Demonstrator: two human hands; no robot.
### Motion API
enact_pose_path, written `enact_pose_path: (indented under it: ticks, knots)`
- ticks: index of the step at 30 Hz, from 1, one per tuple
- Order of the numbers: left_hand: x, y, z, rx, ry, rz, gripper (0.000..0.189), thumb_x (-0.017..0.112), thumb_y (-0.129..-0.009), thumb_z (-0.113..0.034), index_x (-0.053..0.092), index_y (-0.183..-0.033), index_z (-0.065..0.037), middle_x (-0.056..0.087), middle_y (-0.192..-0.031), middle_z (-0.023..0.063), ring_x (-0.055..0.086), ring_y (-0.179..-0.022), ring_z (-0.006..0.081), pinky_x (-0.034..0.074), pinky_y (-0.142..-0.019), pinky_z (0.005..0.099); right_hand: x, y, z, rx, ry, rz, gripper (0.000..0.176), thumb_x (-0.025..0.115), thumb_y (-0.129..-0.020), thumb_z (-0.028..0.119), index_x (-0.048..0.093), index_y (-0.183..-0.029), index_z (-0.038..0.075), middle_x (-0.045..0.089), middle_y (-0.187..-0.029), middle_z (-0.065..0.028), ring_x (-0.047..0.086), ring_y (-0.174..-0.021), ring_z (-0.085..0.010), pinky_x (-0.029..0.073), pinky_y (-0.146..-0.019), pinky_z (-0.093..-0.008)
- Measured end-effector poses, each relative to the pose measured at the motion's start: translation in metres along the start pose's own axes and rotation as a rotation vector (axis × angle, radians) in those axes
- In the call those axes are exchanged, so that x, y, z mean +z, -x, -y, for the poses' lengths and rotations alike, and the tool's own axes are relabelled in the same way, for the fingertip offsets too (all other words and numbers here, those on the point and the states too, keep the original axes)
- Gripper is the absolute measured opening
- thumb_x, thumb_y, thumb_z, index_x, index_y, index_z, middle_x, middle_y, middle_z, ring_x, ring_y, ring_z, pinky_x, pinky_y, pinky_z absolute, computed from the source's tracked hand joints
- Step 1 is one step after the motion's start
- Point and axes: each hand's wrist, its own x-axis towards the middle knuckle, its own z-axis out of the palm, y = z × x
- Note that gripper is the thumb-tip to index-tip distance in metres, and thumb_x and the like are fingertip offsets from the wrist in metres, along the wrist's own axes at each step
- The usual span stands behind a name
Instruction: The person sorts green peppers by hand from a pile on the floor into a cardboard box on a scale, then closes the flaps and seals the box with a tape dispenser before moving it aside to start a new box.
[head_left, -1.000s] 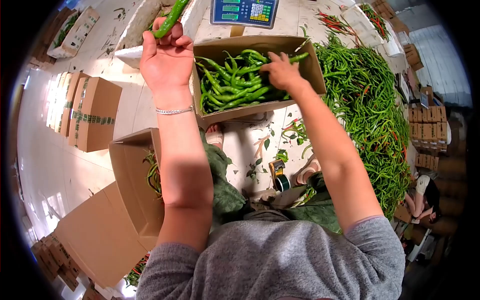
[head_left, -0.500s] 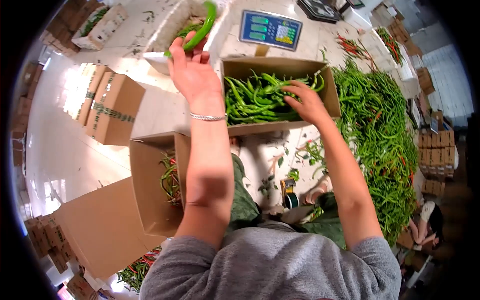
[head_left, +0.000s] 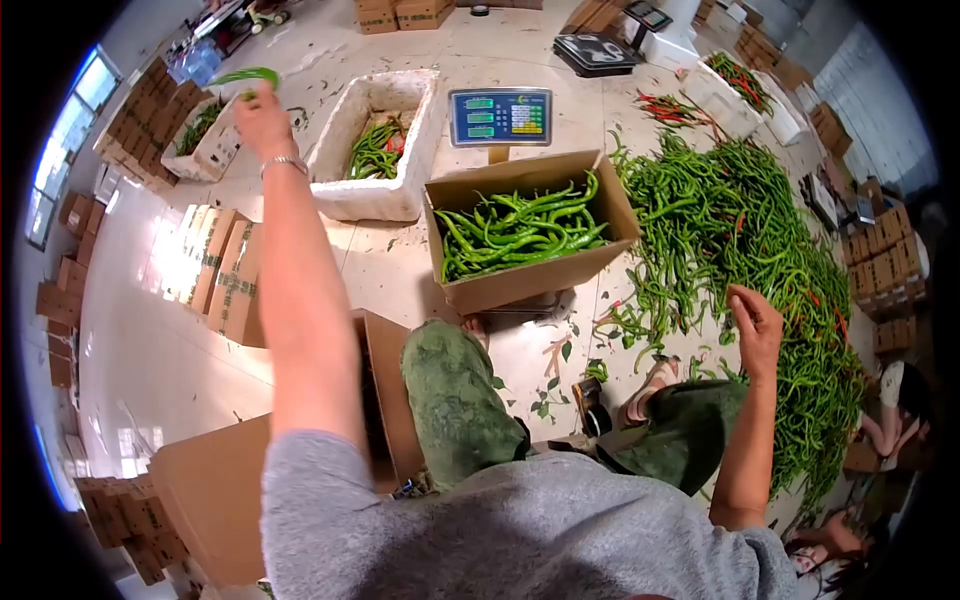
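Note:
My left hand [head_left: 264, 125] is stretched out far to the upper left, with a long green chili pepper [head_left: 248, 75] at its fingertips. The chili is smeared by motion. In front of me a cardboard box [head_left: 540, 277], filled with green chilies [head_left: 520, 228], sits on a scale with a blue display [head_left: 500, 117]. Off to the right, my right hand [head_left: 757, 328] has its fingers curled closed, and no chili shows in it. It hovers beside a big heap of green chilies [head_left: 790, 250] with a few red ones mixed in.
A white foam box [head_left: 372, 203] holds some chilies behind the cardboard box. Another white box [head_left: 207, 158] with chilies stands farther left. Closed cartons [head_left: 232, 275] and an opened carton [head_left: 392, 390] lie on my left. A black scale [head_left: 596, 55] is at the back; another person [head_left: 890, 410] crouches far right.
My left hand has swung left, away from above the foam box, with the green chili. My right hand has left the chilies in the cardboard box and moved right toward the heap.

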Motion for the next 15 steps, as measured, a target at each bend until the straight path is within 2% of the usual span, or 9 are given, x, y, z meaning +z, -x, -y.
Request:
enact_pose_path:
  ticks: [2, 4, 5, 7, 8, 9, 12, 13, 15]
  knots:
    - [0.011, -0.011, 0.039, -0.188, -0.159, -0.018, 0.036, 0.065, -0.078, -0.025, 0.057, -0.100, 0.003, 0.064, -0.093, 0.0138, 0.060, -0.081, 0.0191, 0.048, -0.069, 0.0305, -0.028, 0.017, -0.014, 0.056, 0.028, -0.060, 0.019, 0.058, -0.086, 0.011, 0.063, -0.100, -0.001, 0.065, -0.087, -0.0061, 0.059, -0.076, -0.0114, 0.046, -0.069, -0.0244]
    - [0.016, 0.001, 0.037, -0.002, -0.049, -0.021, 0.039, 0.064, -0.078, -0.026, 0.058, -0.105, 0.002, 0.063, -0.094, 0.0139, 0.060, -0.086, 0.0194, 0.048, -0.071, 0.0304, -0.055, 0.039, -0.052, 0.076, 0.081, -0.179, 0.021, 0.058, -0.086, 0.013, 0.063, -0.101, -0.002, 0.066, -0.090, -0.0068, 0.060, -0.080, -0.0124, 0.047, -0.072, -0.0248]
    - [0.022, 0.008, 0.044, 0.082, 0.006, 0.002, 0.040, 0.063, -0.078, -0.026, 0.058, -0.107, 0.001, 0.063, -0.094, 0.0139, 0.060, -0.088, 0.0196, 0.048, -0.072, 0.0304, -0.070, 0.053, -0.075, 0.162, -0.026, -0.207, 0.022, 0.058, -0.087, 0.014, 0.063, -0.102, -0.001, 0.066, -0.091, -0.0074, 0.061, -0.083, -0.0124, 0.047, -0.074, -0.0252]
    - [0.029, 0.043, 0.026, 0.108, 0.142, 0.261, 0.020, 0.059, -0.080, -0.017, 0.057, -0.094, -0.001, 0.062, -0.087, 0.0097, 0.058, -0.070, 0.0178, 0.047, -0.060, 0.0283, -0.097, 0.087, -0.119, 0.300, 0.037, -0.293, 0.026, 0.057, -0.088, 0.020, 0.063, -0.105, 0.001, 0.065, -0.091, -0.0068, 0.060, -0.079, -0.0115, 0.047, -0.072, -0.0245]
    - [0.035, 0.061, 0.019, 0.107, 0.209, 0.391, 0.011, 0.057, -0.081, -0.012, 0.057, -0.087, -0.003, 0.062, -0.084, 0.0076, 0.057, -0.061, 0.0169, 0.047, -0.054, 0.0272, -0.107, 0.109, -0.146, 0.368, -0.073, -0.362, 0.027, 0.058, -0.087, 0.020, 0.063, -0.106, 0.002, 0.065, -0.089, -0.0055, 0.059, -0.075, -0.0102, 0.047, -0.069, -0.0237]
    - [0.040, 0.081, 0.011, 0.081, 0.135, 0.466, 0.024, 0.055, -0.086, -0.011, 0.052, -0.109, -0.004, 0.060, -0.093, 0.0093, 0.064, -0.077, 0.0208, 0.045, -0.052, 0.0234, -0.119, 0.136, -0.182, 0.465, -0.225, -0.413, 0.026, 0.059, -0.086, 0.020, 0.063, -0.106, 0.003, 0.065, -0.084, -0.0037, 0.057, -0.070, -0.0092, 0.046, -0.064, -0.0228]
    - [0.056, 0.175, -0.044, -0.063, 0.178, 0.694, 0.035, 0.050, -0.091, -0.018, 0.045, -0.124, -0.006, 0.056, -0.118, 0.0074, 0.061, -0.098, 0.0246, 0.045, -0.078, 0.0335, -0.130, 0.236, -0.247, 0.845, -0.376, -0.741, 0.019, 0.058, -0.086, 0.017, 0.063, -0.100, 0.005, 0.065, -0.081, -0.0041, 0.058, -0.063, -0.0112, 0.044, -0.053, -0.0221]
    - [0.055, 0.237, -0.087, -0.012, 0.139, 0.658, 0.033, 0.049, -0.092, -0.019, 0.047, -0.120, -0.003, 0.055, -0.119, 0.0124, 0.062, -0.095, 0.0259, 0.046, -0.078, 0.0356, -0.130, 0.269, -0.267, 0.947, -0.458, -0.832, 0.017, 0.057, -0.086, 0.017, 0.063, -0.097, 0.006, 0.065, -0.082, -0.0053, 0.059, -0.063, -0.0119, 0.044, -0.052, -0.0227]
    - [0.066, 0.264, -0.063, -0.013, 0.154, 0.890, 0.033, 0.048, -0.093, -0.018, 0.045, -0.122, -0.002, 0.055, -0.121, 0.0125, 0.061, -0.096, 0.0243, 0.046, -0.076, 0.0290, -0.121, 0.345, -0.312, 1.203, -0.563, -0.807, 0.012, 0.055, -0.085, 0.015, 0.061, -0.088, 0.005, 0.062, -0.076, -0.0061, 0.054, -0.053, -0.0133, 0.040, -0.042, -0.0255]
